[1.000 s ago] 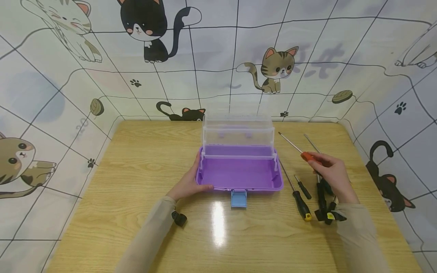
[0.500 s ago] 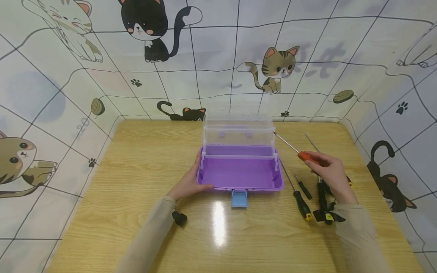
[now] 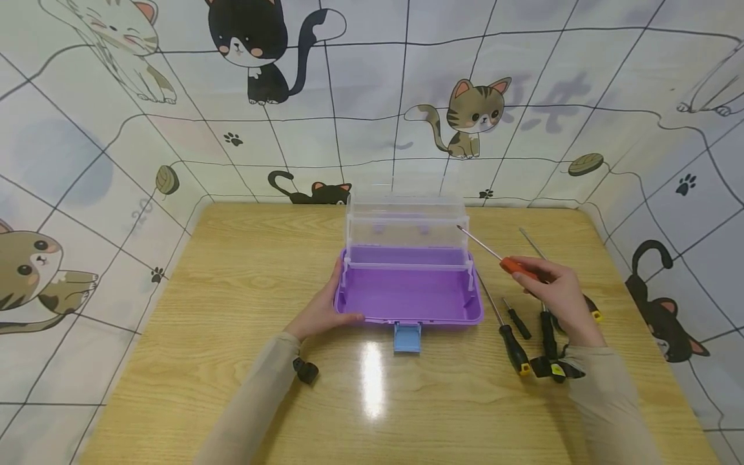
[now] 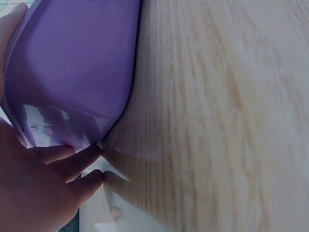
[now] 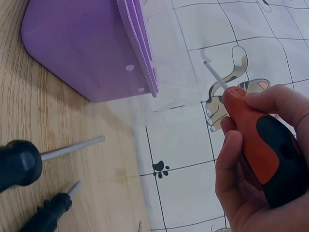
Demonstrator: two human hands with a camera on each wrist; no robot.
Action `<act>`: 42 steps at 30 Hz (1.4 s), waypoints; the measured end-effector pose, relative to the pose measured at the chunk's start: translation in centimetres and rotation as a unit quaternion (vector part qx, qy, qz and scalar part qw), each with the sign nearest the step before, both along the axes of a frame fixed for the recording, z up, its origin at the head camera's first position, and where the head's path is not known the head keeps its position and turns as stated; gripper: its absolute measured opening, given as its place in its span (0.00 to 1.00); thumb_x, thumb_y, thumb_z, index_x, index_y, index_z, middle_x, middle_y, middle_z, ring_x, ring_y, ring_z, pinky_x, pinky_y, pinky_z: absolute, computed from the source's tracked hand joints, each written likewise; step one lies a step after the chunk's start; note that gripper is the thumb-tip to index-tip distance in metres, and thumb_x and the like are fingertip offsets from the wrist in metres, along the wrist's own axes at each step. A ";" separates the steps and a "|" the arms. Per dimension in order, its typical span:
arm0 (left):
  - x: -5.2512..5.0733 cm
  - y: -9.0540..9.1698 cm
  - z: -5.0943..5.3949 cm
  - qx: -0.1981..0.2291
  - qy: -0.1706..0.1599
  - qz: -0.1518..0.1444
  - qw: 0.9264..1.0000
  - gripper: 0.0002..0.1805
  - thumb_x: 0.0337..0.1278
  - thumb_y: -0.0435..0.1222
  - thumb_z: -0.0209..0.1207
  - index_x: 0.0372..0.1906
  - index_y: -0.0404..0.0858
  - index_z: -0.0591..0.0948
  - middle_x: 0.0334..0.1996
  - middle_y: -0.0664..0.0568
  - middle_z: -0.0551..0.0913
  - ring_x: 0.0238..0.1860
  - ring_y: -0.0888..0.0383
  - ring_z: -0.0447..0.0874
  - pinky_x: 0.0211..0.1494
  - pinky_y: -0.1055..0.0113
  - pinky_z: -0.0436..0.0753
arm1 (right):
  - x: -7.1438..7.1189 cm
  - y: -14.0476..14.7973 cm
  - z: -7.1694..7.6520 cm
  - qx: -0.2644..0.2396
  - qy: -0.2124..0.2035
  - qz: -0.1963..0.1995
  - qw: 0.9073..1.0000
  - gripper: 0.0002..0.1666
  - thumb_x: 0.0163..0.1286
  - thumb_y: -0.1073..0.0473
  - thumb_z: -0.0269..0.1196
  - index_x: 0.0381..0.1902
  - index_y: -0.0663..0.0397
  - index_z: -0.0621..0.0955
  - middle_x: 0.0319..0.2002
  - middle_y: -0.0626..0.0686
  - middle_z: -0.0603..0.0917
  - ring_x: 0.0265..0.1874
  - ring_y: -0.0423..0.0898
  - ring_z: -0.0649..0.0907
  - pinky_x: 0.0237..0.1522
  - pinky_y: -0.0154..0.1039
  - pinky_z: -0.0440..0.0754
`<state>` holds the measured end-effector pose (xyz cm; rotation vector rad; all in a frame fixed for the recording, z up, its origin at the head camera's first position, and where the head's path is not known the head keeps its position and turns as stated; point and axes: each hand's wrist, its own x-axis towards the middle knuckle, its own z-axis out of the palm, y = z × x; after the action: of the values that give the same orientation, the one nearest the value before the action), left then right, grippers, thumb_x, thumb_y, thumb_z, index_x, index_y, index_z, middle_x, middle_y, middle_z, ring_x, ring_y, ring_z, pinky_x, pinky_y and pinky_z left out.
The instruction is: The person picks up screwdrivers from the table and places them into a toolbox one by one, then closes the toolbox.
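Using the table [image 3: 250,258] as base, best to steady the purple toolbox [image 3: 407,300] with the left grip [image 3: 323,313] curled round its left end, then, clear of the raised lid [image 3: 407,210], guide the orange-handled screwdriver [image 3: 515,266] clasped tightly in the right grip [image 3: 562,294] beside the right end. Count one each: table, toolbox, lid, long black-handled screwdriver [image 3: 512,346], orange-handled screwdriver, short black screwdriver [image 3: 519,324]; plus black handles [image 3: 547,332] too hidden to number.

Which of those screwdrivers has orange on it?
The screwdriver held in the right hand: its handle is orange and black, unlike the black-handled screwdrivers on the table.
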<state>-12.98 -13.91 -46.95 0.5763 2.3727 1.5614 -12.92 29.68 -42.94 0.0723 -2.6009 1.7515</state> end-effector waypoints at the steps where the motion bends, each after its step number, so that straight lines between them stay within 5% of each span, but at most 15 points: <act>1: 0.0 0.0 0.0 0.001 -0.002 0.000 1.000 0.72 0.40 0.34 0.76 0.76 0.51 0.29 0.76 0.46 0.35 0.72 0.40 0.47 0.69 0.44 0.56 | 0.0 -0.1 0.0 0.001 -0.001 0.003 1.000 0.23 0.67 0.58 0.65 0.60 0.57 0.79 0.46 0.38 0.79 0.40 0.38 0.78 0.33 0.28 0.81; 13: -0.2 0.0 -0.3 0.003 0.010 -0.009 1.000 0.72 0.40 0.33 0.75 0.76 0.48 0.29 0.76 0.42 0.36 0.71 0.35 0.50 0.68 0.43 0.57 | -0.3 -1.5 -0.2 0.012 0.012 0.030 0.999 0.23 0.67 0.59 0.65 0.59 0.60 0.79 0.48 0.42 0.79 0.41 0.40 0.78 0.34 0.30 0.82; 22: -1.2 -0.4 -3.4 -0.026 0.005 0.010 1.000 0.74 0.38 0.40 0.77 0.74 0.64 0.28 0.76 0.59 0.34 0.73 0.46 0.49 0.70 0.49 0.57 | -0.4 -2.6 -0.8 0.018 0.021 0.050 0.998 0.24 0.67 0.59 0.65 0.58 0.62 0.79 0.47 0.43 0.80 0.41 0.41 0.78 0.32 0.32 0.82; 29: -0.9 -0.4 -2.8 -0.043 0.010 0.015 0.999 0.73 0.40 0.42 0.76 0.75 0.59 0.28 0.76 0.52 0.37 0.71 0.40 0.54 0.68 0.45 0.60 | -0.6 -3.1 -0.8 0.009 0.009 0.062 0.998 0.24 0.67 0.59 0.65 0.59 0.62 0.78 0.47 0.42 0.81 0.41 0.41 0.78 0.31 0.31 0.80; 33: -0.8 -0.3 -2.7 -0.054 0.008 0.024 0.998 0.73 0.39 0.43 0.77 0.75 0.57 0.29 0.76 0.48 0.39 0.70 0.38 0.55 0.67 0.43 0.60 | -0.3 -3.6 -0.5 0.023 0.009 0.078 0.997 0.24 0.68 0.58 0.64 0.59 0.60 0.78 0.50 0.50 0.81 0.41 0.43 0.77 0.28 0.33 0.77; 42: -1.0 -0.4 -3.5 -0.052 -0.007 0.034 0.998 0.73 0.37 0.46 0.77 0.76 0.57 0.31 0.76 0.54 0.41 0.70 0.42 0.57 0.68 0.47 0.61 | -0.4 -4.5 -0.7 0.029 0.025 0.112 0.993 0.21 0.67 0.60 0.65 0.57 0.60 0.80 0.53 0.56 0.80 0.44 0.43 0.78 0.34 0.32 0.79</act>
<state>-14.03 -14.31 -50.43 0.4658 2.4690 1.4536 -13.30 25.13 -43.69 0.4191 -2.6986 1.7075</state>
